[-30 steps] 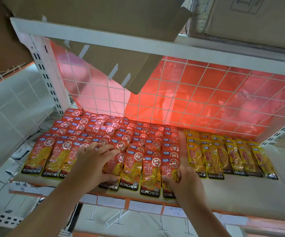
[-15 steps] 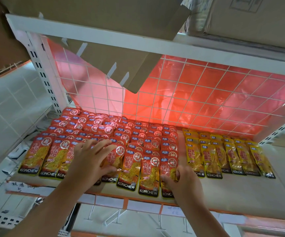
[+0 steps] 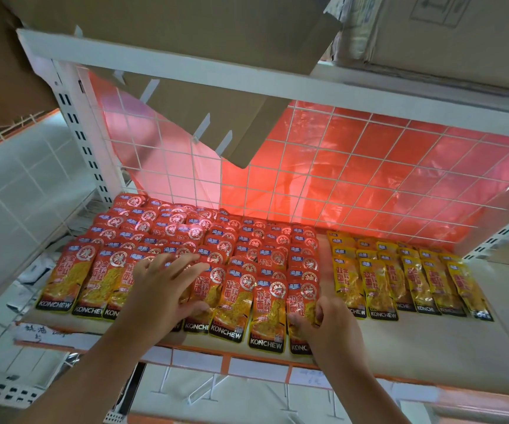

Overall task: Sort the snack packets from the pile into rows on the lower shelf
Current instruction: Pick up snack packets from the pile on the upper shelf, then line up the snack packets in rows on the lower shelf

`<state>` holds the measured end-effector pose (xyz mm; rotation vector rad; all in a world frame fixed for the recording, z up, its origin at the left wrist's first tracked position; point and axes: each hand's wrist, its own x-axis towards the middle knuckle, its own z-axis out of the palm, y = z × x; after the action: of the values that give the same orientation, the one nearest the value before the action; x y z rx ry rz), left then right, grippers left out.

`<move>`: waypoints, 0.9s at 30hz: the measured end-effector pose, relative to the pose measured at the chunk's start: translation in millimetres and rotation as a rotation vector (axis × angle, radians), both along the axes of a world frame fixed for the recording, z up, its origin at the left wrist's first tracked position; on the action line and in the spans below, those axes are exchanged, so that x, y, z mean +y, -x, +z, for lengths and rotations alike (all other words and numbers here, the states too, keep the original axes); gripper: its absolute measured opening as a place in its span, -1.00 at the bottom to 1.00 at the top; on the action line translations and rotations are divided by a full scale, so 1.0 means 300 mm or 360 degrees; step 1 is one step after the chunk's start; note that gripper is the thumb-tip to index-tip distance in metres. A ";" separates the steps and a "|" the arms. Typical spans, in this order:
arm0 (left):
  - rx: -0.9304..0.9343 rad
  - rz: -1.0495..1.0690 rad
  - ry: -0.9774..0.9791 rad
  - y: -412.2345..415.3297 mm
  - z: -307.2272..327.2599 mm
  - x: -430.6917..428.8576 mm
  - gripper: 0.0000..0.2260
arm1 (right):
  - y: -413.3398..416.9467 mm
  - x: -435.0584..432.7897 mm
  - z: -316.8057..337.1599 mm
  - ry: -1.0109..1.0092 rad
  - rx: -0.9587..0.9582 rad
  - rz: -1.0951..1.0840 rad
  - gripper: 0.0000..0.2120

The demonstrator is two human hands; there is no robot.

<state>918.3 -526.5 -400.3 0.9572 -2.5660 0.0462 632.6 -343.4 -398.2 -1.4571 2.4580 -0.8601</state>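
Bright, even light — red glow through back panel (image 3: 369, 179); wide-angle edge bending.

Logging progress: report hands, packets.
Left hand flat on red foil snack packets. Right hand pinching rightmost front red packet. Yellow foil packets rowed right. Nothing blocking.

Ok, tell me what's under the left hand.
The left hand lies spread on front-row red packets; their edges show around it. How many it covers is hidden.
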 end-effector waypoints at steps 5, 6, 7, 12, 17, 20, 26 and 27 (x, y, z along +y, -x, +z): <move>0.0000 0.0010 -0.0023 -0.008 0.004 0.016 -0.37 | 0.014 -0.002 -0.008 0.0014 0.0014 -0.0013 -0.30; -0.0004 0.0011 -0.0032 -0.008 0.007 0.019 -0.37 | 0.014 -0.003 -0.004 0.0027 0.0024 -0.0002 -0.22; -0.0002 0.0011 -0.0039 -0.008 0.011 0.022 -0.38 | 0.013 -0.003 0.005 0.0058 0.0016 0.0011 -0.19; 0.0153 0.0012 -0.0111 0.023 0.045 0.047 -0.48 | 0.029 0.010 -0.007 0.0066 -0.0059 -0.0066 -0.46; 0.0303 -0.0105 -0.0254 0.118 0.113 0.084 -0.59 | 0.047 0.016 0.044 0.0053 -0.0085 -0.0045 -0.69; 0.0376 -0.0161 -0.0336 0.172 0.158 0.113 -0.64 | 0.057 0.012 0.113 0.0083 -0.0126 0.0068 -0.83; 0.0420 -0.0276 -0.0436 0.303 0.292 0.191 -0.68 | 0.103 0.048 0.314 0.0222 -0.0031 0.0233 -0.54; 0.0436 -0.0313 -0.0446 0.337 0.327 0.210 -0.68 | 0.127 0.066 0.345 0.0247 0.0001 0.0219 -0.52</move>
<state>817.1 -463.6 -302.3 0.7388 -2.4329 -0.4774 594.6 -323.6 -294.7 -1.6548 2.3043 -1.0406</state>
